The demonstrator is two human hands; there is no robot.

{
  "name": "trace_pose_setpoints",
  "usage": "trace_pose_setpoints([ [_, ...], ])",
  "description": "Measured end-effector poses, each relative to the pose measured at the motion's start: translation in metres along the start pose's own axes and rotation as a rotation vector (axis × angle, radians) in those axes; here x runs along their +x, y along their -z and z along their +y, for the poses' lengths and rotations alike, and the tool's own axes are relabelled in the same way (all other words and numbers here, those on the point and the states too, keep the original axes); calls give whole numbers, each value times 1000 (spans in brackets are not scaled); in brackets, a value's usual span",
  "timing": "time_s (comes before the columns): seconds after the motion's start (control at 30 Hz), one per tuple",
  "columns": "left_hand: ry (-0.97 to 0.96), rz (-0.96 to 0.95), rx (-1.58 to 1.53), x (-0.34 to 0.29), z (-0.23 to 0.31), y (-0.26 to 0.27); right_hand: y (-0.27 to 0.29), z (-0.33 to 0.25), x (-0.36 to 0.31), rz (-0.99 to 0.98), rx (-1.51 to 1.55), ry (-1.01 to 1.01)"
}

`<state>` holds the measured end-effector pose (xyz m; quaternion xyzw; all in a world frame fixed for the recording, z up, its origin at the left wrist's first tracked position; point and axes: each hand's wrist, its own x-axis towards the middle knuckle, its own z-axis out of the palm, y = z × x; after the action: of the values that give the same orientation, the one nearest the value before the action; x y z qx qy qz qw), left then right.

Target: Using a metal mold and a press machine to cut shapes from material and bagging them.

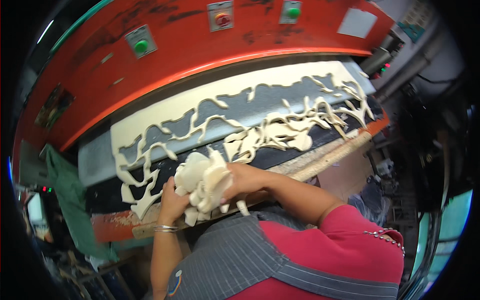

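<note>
Both my hands hold a bulky bundle of cream foam offcuts (pixel 202 180) in front of my apron. My left hand (pixel 172 202) is closed around its left side, with a bracelet at the wrist. From the right, my right hand (pixel 246 179) grips the bundle, its fingers partly hidden by the pieces. Just beyond lies a heap of curled scraps (pixel 287 134). A cream foam sheet (pixel 300 74) with a jagged, cut-out near edge lies farther back. Thin connected strips (pixel 146 197) hang from its left end toward the front edge.
A large red press (pixel 175 37) spans the back, with two green buttons and one red button (pixel 223 20). The sheet rests on a grey bed (pixel 92 160). A worn wooden bar (pixel 345 152) runs along the front. Green cloth (pixel 70 200) hangs at the left.
</note>
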<state>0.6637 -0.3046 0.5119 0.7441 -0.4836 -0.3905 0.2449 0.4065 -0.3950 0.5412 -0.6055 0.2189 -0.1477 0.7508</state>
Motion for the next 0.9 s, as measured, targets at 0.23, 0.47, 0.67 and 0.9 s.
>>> trace_pose_setpoints([
  [0.23,-249,234,219,3,35,12,30,3,36,-227,-301,48],
  [0.47,-123,14,-597,-32,25,-13,3,24,66,-126,-383,169],
  [0.67,-51,-61,-802,-98,55,-6,-41,-27,42,-117,-523,381],
  [0.9,-244,516,-534,-259,-1,-1,-177,-16,5,-210,-676,714],
])
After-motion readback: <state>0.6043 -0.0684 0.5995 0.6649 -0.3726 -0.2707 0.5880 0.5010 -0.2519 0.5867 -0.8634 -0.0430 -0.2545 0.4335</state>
